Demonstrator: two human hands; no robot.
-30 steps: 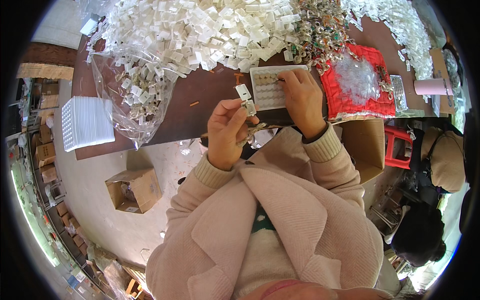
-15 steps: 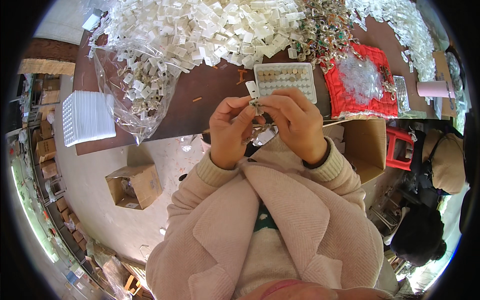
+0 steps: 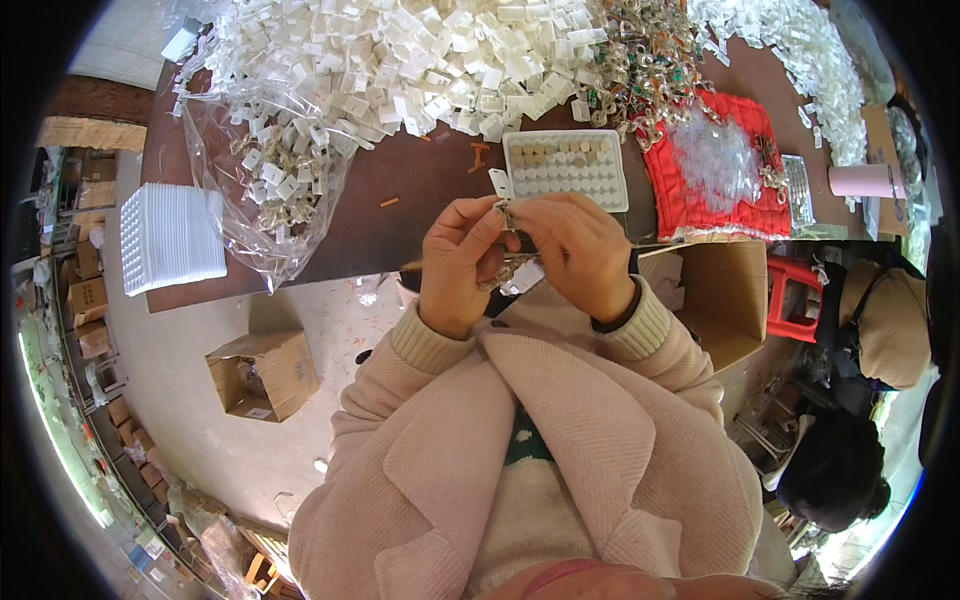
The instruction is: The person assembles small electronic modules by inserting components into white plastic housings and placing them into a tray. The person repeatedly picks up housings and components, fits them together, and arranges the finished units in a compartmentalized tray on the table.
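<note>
Between my two hands, over the table's near edge, is a small white plastic tag standing upright, with a little shiny metal piece at its lower end. My left hand pinches the tag's lower end between thumb and forefinger. The fingertips of my right hand close on the metal piece from the other side; its exact shape is hidden by them. Below the fingers, a clear and white bundle shows near my left palm. Just beyond my hands lies a white dimpled tray with rows of small round tan pieces.
A heap of white tags covers the brown table's far side. Left are a clear bag of tags and stacked white trays. A red cloth bears clear plastic bits. Cardboard boxes and a red stool stand below.
The tag sits slightly lower and more to the left. My right hand has shifted a little left and its fingers cover more of the metal piece. Both hands keep their hold.
</note>
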